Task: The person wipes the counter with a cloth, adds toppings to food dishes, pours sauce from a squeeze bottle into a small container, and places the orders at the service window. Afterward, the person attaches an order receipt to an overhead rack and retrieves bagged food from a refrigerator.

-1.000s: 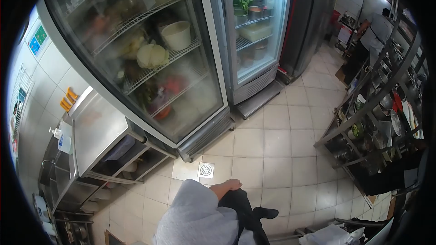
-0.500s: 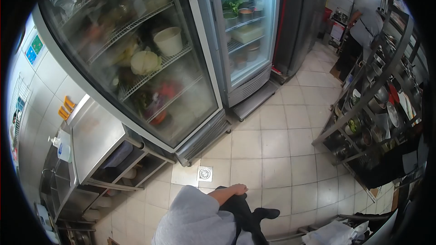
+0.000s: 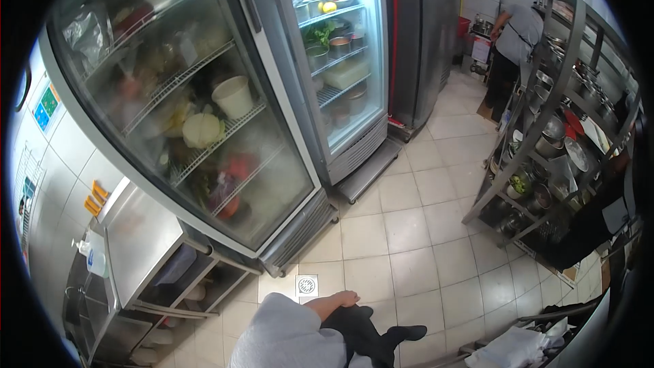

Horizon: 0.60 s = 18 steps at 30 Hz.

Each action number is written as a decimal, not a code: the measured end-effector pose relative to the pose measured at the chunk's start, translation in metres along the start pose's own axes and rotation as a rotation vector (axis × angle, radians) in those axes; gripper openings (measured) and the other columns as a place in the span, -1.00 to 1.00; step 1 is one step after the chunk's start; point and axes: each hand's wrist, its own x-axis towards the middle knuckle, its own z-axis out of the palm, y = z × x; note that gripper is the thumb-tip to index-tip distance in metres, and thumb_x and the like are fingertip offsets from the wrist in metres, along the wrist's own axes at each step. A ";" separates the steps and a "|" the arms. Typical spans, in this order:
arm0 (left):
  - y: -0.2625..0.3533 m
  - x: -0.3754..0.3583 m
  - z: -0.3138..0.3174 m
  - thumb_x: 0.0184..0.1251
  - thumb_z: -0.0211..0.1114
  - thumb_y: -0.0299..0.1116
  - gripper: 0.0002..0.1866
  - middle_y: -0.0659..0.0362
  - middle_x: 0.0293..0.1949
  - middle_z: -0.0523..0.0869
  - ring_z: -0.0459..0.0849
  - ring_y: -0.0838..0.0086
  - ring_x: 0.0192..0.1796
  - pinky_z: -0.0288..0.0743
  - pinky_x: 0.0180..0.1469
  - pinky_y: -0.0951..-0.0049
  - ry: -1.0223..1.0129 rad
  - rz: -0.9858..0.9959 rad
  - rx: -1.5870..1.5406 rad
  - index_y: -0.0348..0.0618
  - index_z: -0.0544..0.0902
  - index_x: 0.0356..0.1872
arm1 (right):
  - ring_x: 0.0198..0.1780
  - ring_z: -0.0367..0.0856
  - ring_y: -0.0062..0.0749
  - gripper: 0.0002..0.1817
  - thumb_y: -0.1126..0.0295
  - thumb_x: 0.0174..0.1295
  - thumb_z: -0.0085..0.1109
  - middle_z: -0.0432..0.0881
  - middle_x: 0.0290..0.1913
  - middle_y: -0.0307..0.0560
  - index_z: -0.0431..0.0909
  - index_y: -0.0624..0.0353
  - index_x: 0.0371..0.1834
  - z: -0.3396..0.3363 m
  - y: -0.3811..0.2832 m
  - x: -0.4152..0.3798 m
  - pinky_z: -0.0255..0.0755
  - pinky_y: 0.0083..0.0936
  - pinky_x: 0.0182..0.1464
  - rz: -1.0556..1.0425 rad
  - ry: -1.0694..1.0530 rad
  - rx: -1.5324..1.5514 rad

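My left hand (image 3: 350, 298) is low in the middle of the view, at the end of a bare forearm and a grey sleeve (image 3: 289, 330). It lies over or just above my black trousers (image 3: 354, 332), near the knee. Its fingers look curled together; whatever they may hold is too small to make out. No right hand of mine shows. Below and to the right, a dark shoe (image 3: 407, 332) stands on the tiled floor, and a floor drain (image 3: 307, 285) lies just beyond the forearm.
A large glass-door fridge (image 3: 204, 129) with food stands ahead left, a smaller lit fridge (image 3: 340, 75) beside it. A steel counter (image 3: 143, 238) is at left. At right are a rack of pans (image 3: 552, 136) and, farther back, a person in grey (image 3: 518, 37).
The view has shifted, so the fridges sit farther left. My left hand appears slightly lower and farther left. The far person shows more fully, one arm bent in front.
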 end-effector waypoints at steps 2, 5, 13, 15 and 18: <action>0.005 0.004 0.001 0.34 -0.16 -0.01 -0.48 -0.10 0.01 0.55 0.49 0.02 0.08 0.34 0.13 0.13 -0.016 0.012 0.014 -0.26 0.55 -0.05 | 0.16 0.37 0.04 -0.11 -0.29 0.00 0.01 0.38 0.19 0.10 0.21 0.12 0.30 0.005 0.016 0.003 0.19 0.10 0.13 0.026 0.000 0.001; 0.015 0.014 0.005 0.34 -0.17 0.00 -0.47 -0.11 0.00 0.56 0.49 0.01 0.07 0.34 0.12 0.13 -0.039 0.044 0.045 -0.26 0.55 -0.06 | 0.15 0.38 0.04 -0.10 -0.29 -0.01 0.01 0.39 0.18 0.10 0.21 0.13 0.29 0.015 0.039 0.014 0.19 0.10 0.13 0.060 0.005 -0.013; 0.060 0.062 0.021 0.35 -0.20 0.01 -0.45 -0.14 -0.02 0.56 0.47 0.00 0.09 0.31 0.15 0.16 -0.169 0.321 0.207 -0.28 0.56 -0.08 | 0.36 0.08 0.07 -0.10 -0.17 -0.03 0.14 0.18 0.34 0.12 0.13 0.06 0.35 0.021 0.058 0.047 -0.19 0.14 0.30 0.216 -0.124 0.192; 0.084 0.074 0.019 0.35 -0.20 0.01 -0.45 -0.15 -0.02 0.56 0.47 0.02 0.10 0.31 0.16 0.19 -0.233 0.365 0.249 -0.28 0.56 -0.07 | 0.31 0.13 0.20 -0.13 -0.08 -0.11 0.26 0.19 0.33 0.12 0.20 0.04 0.30 0.020 0.044 0.059 0.00 0.35 0.14 0.280 -0.012 0.109; 0.131 0.093 0.025 0.34 -0.12 0.01 -0.44 -0.17 0.00 0.56 0.48 0.08 0.14 0.30 0.19 0.28 -0.352 0.366 0.375 -0.33 0.51 0.02 | 0.30 0.10 0.29 -0.14 -0.15 -0.07 0.21 0.11 0.36 0.12 0.18 -0.06 0.31 -0.008 0.033 0.081 -0.02 0.38 0.13 0.338 -0.029 0.113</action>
